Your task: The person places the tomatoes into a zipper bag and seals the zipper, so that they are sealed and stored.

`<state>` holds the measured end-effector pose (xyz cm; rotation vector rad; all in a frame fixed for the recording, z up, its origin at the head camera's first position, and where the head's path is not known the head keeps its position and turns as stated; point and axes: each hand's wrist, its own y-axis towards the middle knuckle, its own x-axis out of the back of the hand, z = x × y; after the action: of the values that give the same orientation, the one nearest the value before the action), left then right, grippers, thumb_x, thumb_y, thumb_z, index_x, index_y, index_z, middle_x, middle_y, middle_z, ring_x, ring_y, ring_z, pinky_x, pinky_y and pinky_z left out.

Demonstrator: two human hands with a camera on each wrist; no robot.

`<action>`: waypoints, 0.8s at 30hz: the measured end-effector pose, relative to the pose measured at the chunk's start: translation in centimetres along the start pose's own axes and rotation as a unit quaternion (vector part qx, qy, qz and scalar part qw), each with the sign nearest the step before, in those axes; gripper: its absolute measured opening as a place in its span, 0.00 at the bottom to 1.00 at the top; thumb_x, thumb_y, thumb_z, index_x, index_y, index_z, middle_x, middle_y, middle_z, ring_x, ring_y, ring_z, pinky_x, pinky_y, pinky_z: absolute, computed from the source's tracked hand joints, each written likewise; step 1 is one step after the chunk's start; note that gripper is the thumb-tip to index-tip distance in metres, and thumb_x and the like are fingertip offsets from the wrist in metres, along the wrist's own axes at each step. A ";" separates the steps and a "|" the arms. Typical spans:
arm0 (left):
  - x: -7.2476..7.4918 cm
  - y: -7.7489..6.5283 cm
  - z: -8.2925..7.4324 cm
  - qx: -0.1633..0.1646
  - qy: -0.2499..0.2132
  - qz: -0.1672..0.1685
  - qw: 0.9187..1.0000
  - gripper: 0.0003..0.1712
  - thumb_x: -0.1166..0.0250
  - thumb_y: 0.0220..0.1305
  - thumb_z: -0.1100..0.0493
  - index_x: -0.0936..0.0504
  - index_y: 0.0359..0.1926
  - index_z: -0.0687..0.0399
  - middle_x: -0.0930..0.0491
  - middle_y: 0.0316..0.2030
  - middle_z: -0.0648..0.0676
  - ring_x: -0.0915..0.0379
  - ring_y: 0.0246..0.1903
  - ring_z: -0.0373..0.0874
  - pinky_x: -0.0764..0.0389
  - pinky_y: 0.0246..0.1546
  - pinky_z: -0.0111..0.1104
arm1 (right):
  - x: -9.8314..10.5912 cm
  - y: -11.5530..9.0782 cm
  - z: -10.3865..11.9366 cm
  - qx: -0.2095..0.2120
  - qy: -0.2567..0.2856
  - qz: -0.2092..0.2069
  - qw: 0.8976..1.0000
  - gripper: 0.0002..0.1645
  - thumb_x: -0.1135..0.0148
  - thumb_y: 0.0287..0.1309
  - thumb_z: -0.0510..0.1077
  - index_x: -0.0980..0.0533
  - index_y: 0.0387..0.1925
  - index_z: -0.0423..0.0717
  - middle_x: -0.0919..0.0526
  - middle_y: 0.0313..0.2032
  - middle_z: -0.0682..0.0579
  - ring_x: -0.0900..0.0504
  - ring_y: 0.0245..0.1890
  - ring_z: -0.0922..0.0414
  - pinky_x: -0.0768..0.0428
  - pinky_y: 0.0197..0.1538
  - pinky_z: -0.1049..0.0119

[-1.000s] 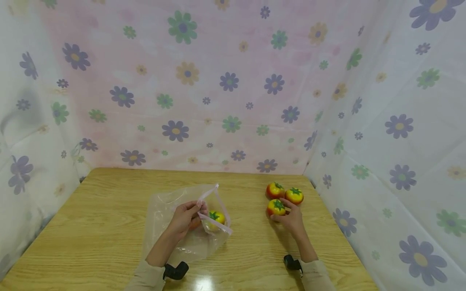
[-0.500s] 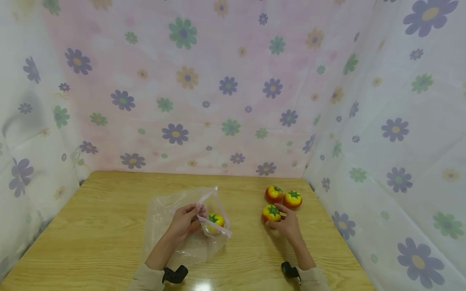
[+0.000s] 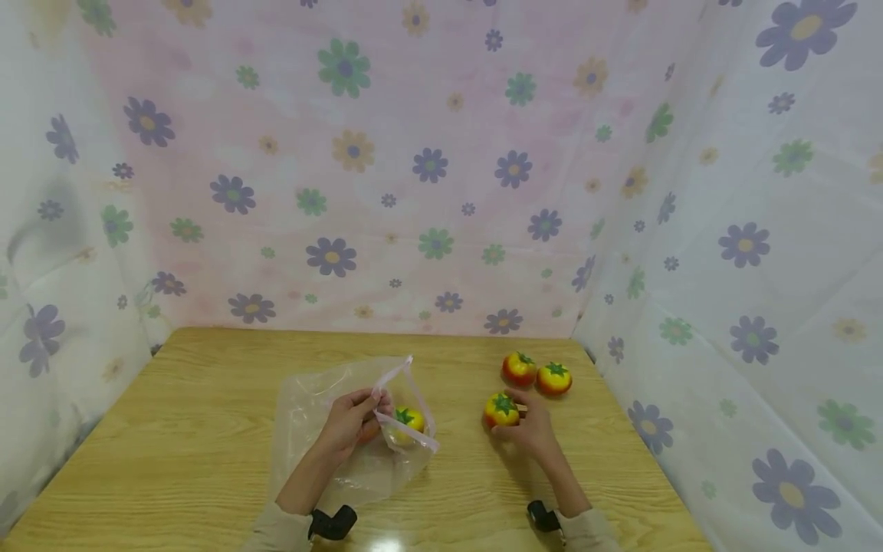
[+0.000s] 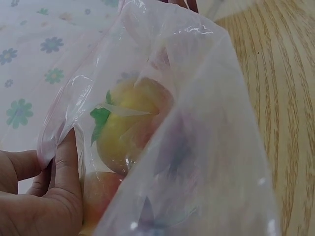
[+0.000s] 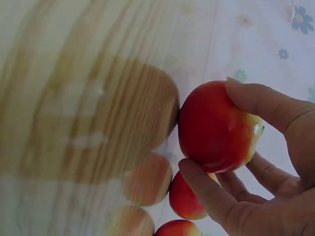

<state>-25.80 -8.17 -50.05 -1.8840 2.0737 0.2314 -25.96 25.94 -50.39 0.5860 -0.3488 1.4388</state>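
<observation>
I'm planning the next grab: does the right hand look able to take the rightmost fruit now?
Probably not: the right hand grips another fruit, though the rightmost fruit looks close and unblocked.

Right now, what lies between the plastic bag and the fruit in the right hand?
In the head view, only bare tabletop lies between the plastic bag and the fruit in the right hand.

back cloth [image 3: 386, 107]: pale pink, purple/green/orange flowers | left cloth [image 3: 27, 261], right cloth [image 3: 814, 299]: whitish, same flowers, creased | table [image 3: 172, 437]: light wood grain | 1 white glare spot [image 3: 385, 544], bottom of head view
</observation>
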 end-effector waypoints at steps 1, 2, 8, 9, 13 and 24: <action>0.0 0.0 0.0 0.001 -0.001 0.000 1.000 0.17 0.45 0.78 0.64 0.23 0.54 0.77 0.16 0.35 0.52 0.16 0.36 0.40 0.14 0.42 0.27 | -0.1 -0.1 0.1 -0.001 -0.002 0.005 1.000 0.43 0.19 0.43 0.32 0.27 0.63 0.32 0.23 0.60 0.33 0.23 0.58 0.37 0.22 0.61 0.42; 0.0 -0.1 0.0 0.002 -0.002 0.000 1.000 0.17 0.45 0.78 0.64 0.23 0.55 0.77 0.16 0.35 0.52 0.16 0.36 0.39 0.14 0.42 0.27 | -0.2 -0.1 0.2 -0.002 -0.001 0.009 1.000 0.43 0.19 0.43 0.32 0.27 0.63 0.32 0.23 0.60 0.34 0.24 0.59 0.37 0.22 0.61 0.42; -0.1 -0.2 -0.1 0.005 -0.003 0.002 1.000 0.17 0.45 0.78 0.64 0.24 0.55 0.78 0.16 0.35 0.52 0.16 0.36 0.39 0.14 0.42 0.26 | -0.8 -0.6 0.9 -0.001 0.001 0.028 1.000 0.41 0.18 0.44 0.35 0.26 0.62 0.32 0.22 0.59 0.36 0.24 0.60 0.38 0.22 0.61 0.41; -0.1 -0.2 -0.1 0.006 -0.003 0.002 1.000 0.17 0.45 0.77 0.64 0.24 0.55 0.78 0.16 0.35 0.51 0.16 0.36 0.39 0.14 0.41 0.26 | -1.0 -0.6 1.0 -0.001 0.003 0.033 0.999 0.41 0.18 0.45 0.35 0.26 0.62 0.33 0.22 0.59 0.37 0.24 0.59 0.38 0.22 0.60 0.42; -0.1 -0.2 0.0 0.005 -0.003 0.001 1.000 0.16 0.45 0.77 0.64 0.23 0.54 0.77 0.16 0.35 0.52 0.16 0.36 0.39 0.14 0.41 0.26 | -1.7 -0.9 1.6 -0.007 0.012 0.057 0.998 0.41 0.18 0.46 0.38 0.25 0.63 0.36 0.21 0.59 0.38 0.22 0.57 0.40 0.20 0.59 0.45; 0.1 -0.3 -0.2 0.001 0.012 0.015 1.000 0.18 0.45 0.78 0.62 0.24 0.56 0.76 0.16 0.36 0.50 0.16 0.37 0.37 0.15 0.42 0.25 | -3.0 -1.5 3.8 -0.009 0.032 0.083 0.996 0.40 0.19 0.49 0.42 0.25 0.64 0.42 0.22 0.60 0.39 0.19 0.51 0.44 0.16 0.55 0.48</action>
<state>-25.57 -8.30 -49.90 -1.8641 2.1195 0.2143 -24.43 21.28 -49.27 0.5052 -0.3669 1.6089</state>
